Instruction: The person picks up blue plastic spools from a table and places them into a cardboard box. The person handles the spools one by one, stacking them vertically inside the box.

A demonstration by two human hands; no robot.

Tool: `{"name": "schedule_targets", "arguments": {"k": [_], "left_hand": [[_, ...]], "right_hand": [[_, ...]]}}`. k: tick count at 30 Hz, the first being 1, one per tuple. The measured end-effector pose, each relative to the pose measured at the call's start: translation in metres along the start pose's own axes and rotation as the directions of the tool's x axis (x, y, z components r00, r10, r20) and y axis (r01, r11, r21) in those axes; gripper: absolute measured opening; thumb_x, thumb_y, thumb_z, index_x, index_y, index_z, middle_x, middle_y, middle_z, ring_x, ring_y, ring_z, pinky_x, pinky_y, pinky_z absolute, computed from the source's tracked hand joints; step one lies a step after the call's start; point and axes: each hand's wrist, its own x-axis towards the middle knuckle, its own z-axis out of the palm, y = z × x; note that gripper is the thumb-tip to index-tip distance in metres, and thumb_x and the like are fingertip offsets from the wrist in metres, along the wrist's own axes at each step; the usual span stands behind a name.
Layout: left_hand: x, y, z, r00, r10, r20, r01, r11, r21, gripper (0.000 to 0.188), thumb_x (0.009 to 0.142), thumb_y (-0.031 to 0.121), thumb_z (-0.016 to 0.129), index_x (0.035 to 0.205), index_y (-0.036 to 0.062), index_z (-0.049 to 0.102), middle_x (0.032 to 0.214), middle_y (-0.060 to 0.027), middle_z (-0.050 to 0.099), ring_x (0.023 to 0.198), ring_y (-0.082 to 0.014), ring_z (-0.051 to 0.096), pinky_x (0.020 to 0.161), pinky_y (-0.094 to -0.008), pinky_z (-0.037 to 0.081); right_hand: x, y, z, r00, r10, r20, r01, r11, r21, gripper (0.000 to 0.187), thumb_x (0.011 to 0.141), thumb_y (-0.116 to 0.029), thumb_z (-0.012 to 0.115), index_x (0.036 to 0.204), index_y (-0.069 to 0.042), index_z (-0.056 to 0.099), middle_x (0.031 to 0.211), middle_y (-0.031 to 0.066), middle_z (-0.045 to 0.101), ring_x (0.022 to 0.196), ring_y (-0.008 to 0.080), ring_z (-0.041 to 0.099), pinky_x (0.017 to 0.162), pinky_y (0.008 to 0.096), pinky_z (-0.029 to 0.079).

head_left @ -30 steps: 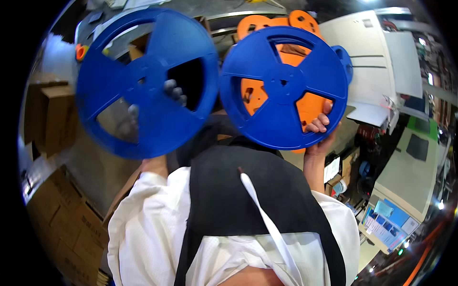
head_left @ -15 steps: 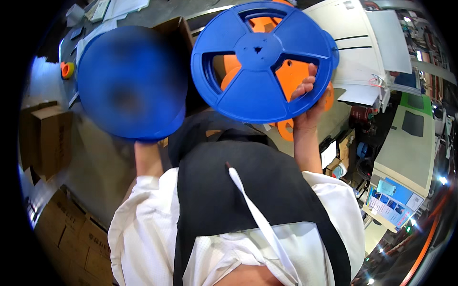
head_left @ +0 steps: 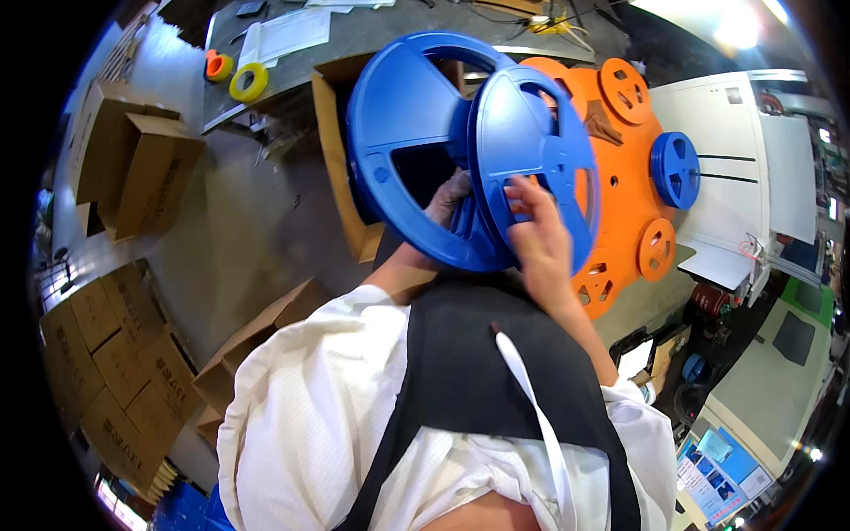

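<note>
In front of my chest, two blue plastic reel discs with window cut-outs meet at an angle. The larger-looking left disc (head_left: 403,124) is in my left hand (head_left: 447,199), whose fingers are partly hidden between the discs. My right hand (head_left: 542,234) grips the right disc (head_left: 522,115), its fingertips bent at one of the windows. Behind them, an open cardboard box (head_left: 329,142) shows along the left disc's edge. To the right is a big orange lobed plate (head_left: 611,208) bearing small orange discs (head_left: 627,91) and a blue reel (head_left: 676,170).
A grey worktable (head_left: 372,40) at the far side holds papers (head_left: 292,34) and a yellow tape roll (head_left: 249,82). Cardboard boxes (head_left: 159,168) stand at left, with stacked cartons (head_left: 119,372) nearer me. A white machine panel (head_left: 708,133) is at right.
The two blue discs, held apart before, are now together with their faces angled. My left hand has come rightward to my right hand. The view has shifted, showing more of the orange plate.
</note>
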Motion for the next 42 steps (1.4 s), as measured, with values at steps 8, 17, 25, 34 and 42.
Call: {"name": "schedule_targets", "arguments": {"k": [8,17,25,34,42], "left_hand": [[-0.024,0.01,0.047,0.999,-0.035,-0.036,0.037,0.998,0.049,0.058,0.086,0.032,0.066,0.136,0.0139,0.044,0.125,-0.0067,0.055,0.112,-0.0245,0.056,0.099,-0.0401,0.046],[-0.017,0.012,-0.013,0.988,0.055,-0.147,-0.046,0.997,0.064,0.057,0.085,0.03,0.067,0.135,0.0136,0.045,0.123,-0.0066,0.056,0.11,-0.0243,0.057,0.098,-0.04,0.047],[-0.028,0.073,-0.151,0.832,0.236,-0.503,-0.132,0.963,0.234,0.057,0.084,0.029,0.068,0.134,0.0134,0.045,0.122,-0.0065,0.057,0.109,-0.0242,0.058,0.097,-0.0399,0.048],[-0.05,0.119,-0.204,0.675,0.331,-0.659,-0.112,0.929,0.352,0.057,0.083,0.027,0.069,0.133,0.0132,0.046,0.12,-0.0065,0.058,0.107,-0.0241,0.058,0.095,-0.0398,0.048],[0.001,0.074,-0.119,0.902,0.255,-0.349,-0.118,0.922,0.369,0.056,0.082,0.025,0.07,0.132,0.013,0.047,0.119,-0.0064,0.058,0.106,-0.024,0.059,0.094,-0.0397,0.049]], "right_hand": [[-0.001,0.023,-0.03,0.968,0.157,-0.194,-0.17,0.984,-0.053,0.05,0.081,-0.007,0.064,0.129,-0.003,0.052,0.111,0.007,0.055,0.089,0.0157,0.054,0.075,0.0251,0.046],[-0.035,0.048,-0.192,0.711,0.318,-0.628,-0.059,0.916,0.397,0.03,0.097,-0.018,0.044,0.117,0.003,0.052,0.102,0.0144,0.061,0.079,0.0151,0.059,0.069,0.0263,0.051],[-0.053,0.052,-0.194,0.691,0.263,-0.673,0.265,0.775,0.574,0.031,0.098,-0.017,0.043,0.121,0.001,0.051,0.112,0.0117,0.058,0.075,0.0165,0.054,0.063,0.0237,0.049],[-0.052,0.054,-0.188,0.818,0.22,-0.532,0.451,0.33,0.829,0.034,0.099,-0.013,0.036,0.127,0.006,0.043,0.117,0.0169,0.056,0.077,0.0171,0.055,0.064,0.0242,0.051],[0.013,-0.034,-0.078,0.821,0.027,-0.57,0.189,0.929,0.317,0.033,0.1,-0.013,0.037,0.128,0.002,0.045,0.121,0.0168,0.056,0.081,0.0199,0.062,0.067,0.0264,0.055]]}}
